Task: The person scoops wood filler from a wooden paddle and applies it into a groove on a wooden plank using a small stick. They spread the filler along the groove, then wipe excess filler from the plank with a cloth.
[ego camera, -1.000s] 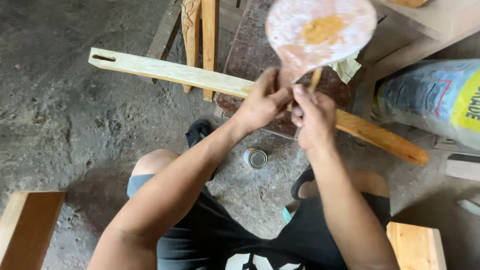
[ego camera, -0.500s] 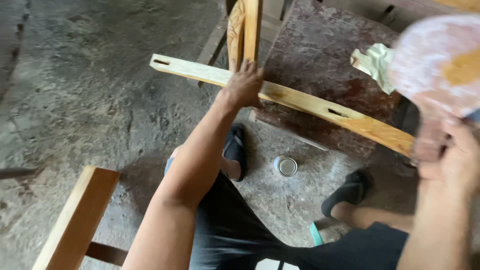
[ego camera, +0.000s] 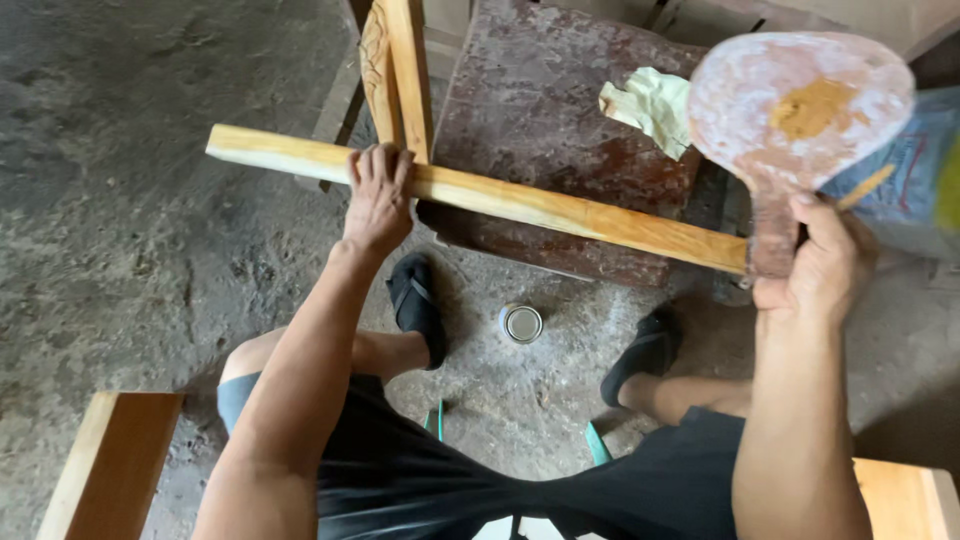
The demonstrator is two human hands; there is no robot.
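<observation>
My left hand grips a long pale wooden stick that lies across a worn reddish block. My right hand holds up a round paddle-shaped board by its handle; the board is smeared with white and carries a dab of orange-brown paste. A thin small stick pokes out beside the handle, between my fingers. I sit with my knees apart, both feet in black sandals on the concrete floor.
A small round tin stands on the floor between my feet. A crumpled yellowish rag lies on the block. An upright wooden piece leans behind the stick. Wooden boards sit at the lower left and lower right.
My left hand slid left along the stick. My right hand left the stick and lifted the paddle board up to the right. The camera view shifted.
</observation>
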